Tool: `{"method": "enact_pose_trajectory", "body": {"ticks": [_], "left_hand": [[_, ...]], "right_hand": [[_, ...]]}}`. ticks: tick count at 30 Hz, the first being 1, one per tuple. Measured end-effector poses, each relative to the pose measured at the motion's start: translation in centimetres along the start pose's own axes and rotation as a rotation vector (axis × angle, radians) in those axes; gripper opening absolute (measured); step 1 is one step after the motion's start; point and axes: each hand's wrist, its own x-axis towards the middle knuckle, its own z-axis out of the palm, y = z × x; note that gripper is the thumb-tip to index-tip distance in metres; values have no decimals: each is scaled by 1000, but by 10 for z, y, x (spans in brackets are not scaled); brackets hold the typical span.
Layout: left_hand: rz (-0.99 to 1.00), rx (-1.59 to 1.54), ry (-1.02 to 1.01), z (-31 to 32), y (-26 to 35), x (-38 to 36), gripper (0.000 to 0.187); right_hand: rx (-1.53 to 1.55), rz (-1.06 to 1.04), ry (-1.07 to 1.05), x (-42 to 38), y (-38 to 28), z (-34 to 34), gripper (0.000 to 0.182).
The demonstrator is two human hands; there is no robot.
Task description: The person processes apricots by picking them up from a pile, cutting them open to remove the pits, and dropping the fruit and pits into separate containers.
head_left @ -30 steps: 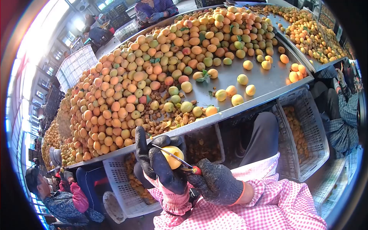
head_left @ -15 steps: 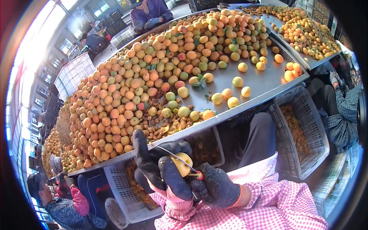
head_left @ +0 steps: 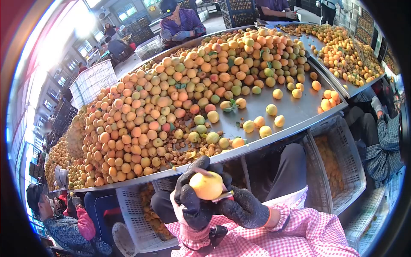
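A yellow apricot (head_left: 205, 186) shows its rounded side between the gloved fingers of my left hand (head_left: 188, 199), which is closed around it. My right hand (head_left: 246, 210), in a dark glove, grips a small knife (head_left: 224, 195). Part of its blade and reddish handle shows at the fruit's lower right edge. The right hand's fingers partly hide the handle. Both hands are close together above my lap, in front of the metal table (head_left: 274, 138).
A large heap of apricots (head_left: 145, 111) covers much of the table, with pits and scraps (head_left: 192, 154) near its front edge. Crates (head_left: 342, 158) (head_left: 132, 214) stand below on both sides. Co-workers sit at the left (head_left: 68, 227), right (head_left: 383, 145) and across (head_left: 182, 23).
The apricot has turned in my left hand, from a side with the blade across it to a smooth rounded side. My hands have drawn closer together. The view has tilted slightly upward.
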Motion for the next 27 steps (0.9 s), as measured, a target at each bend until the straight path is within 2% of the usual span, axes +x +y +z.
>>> {"method": "enact_pose_trajectory", "body": {"ticks": [1, 2, 3, 5, 7, 8, 9, 10, 11, 12, 13, 14, 16, 18, 19, 20, 21, 22, 23, 24, 25, 26, 27], "left_hand": [[-29, 44, -78, -8, 4, 3, 78], [-52, 131, -46, -8, 12, 7, 80], [9, 322, -94, -14, 17, 16, 80], [-91, 509, -125, -35, 22, 27, 81], [-152, 418, -207, -22, 28, 44, 73], [-71, 442, -172, -22, 20, 47, 68], [10, 465, -139, -21, 12, 49, 63], [64, 340, -98, -18, 6, 42, 57], [-209, -196, 64, -22, -5, 40, 66], [-105, -152, 65, -22, -17, 36, 70], [-4, -111, 75, -23, -25, 35, 73], [-24, -117, 53, -18, -17, 39, 78], [-71, 32, -12, -39, -4, 58, 64], [-193, 180, -101, -43, 23, 83, 53], [-214, 239, -126, -48, 25, 94, 58], [-211, 203, -162, -57, 22, 105, 59], [-206, 167, -201, -66, 14, 116, 61], [-173, 162, -134, -69, 2, 124, 63], [-125, 31, -139, -75, -12, 132, 57], [-44, 455, -168, -72, -17, 138, 51], [43, 878, -190, -67, -24, 144, 46], [40, 407, -70, -62, -42, 137, 39], [-49, 54, 4, -67, -50, 144, 44]], "right_hand": [[0, -3, -6, 4, 0, -2, 31], [-139, -72, -52, 6, 0, -6, 29], [-278, -138, -97, 7, 0, -10, 27], [-382, -116, -137, 17, -16, -20, 25], [-547, 20, -200, 29, -33, -24, 24], [-379, 79, -151, 36, -28, -27, 25], [-379, 78, -148, 38, -27, -26, 25], [-529, -62, -131, 41, -28, -25, 24], [-678, -211, -115, 46, -27, -24, 24], [-439, -119, -5, 51, -15, -18, 30], [-443, -117, -12, 55, -14, -19, 30], [-482, -177, -37, 60, -13, -22, 31], [-519, -231, -74, 72, -13, -33, 31], [-676, -173, -235, 91, -14, -61, 29], [-752, -141, -313, 100, -16, -71, 28], [-970, -60, -358, 109, -25, -75, 28], [-970, -52, -355, 116, -22, -77, 28], [-1020, -137, -283, 127, -17, -77, 28], [-1068, -226, -209, 137, -13, -77, 29], [-1261, -333, -193, 142, -17, -73, 29], [-1260, -333, -195, 149, -14, -71, 29], [-1117, -264, -143, 155, -10, -70, 29], [-975, -194, -92, 161, -5, -70, 29]]}}
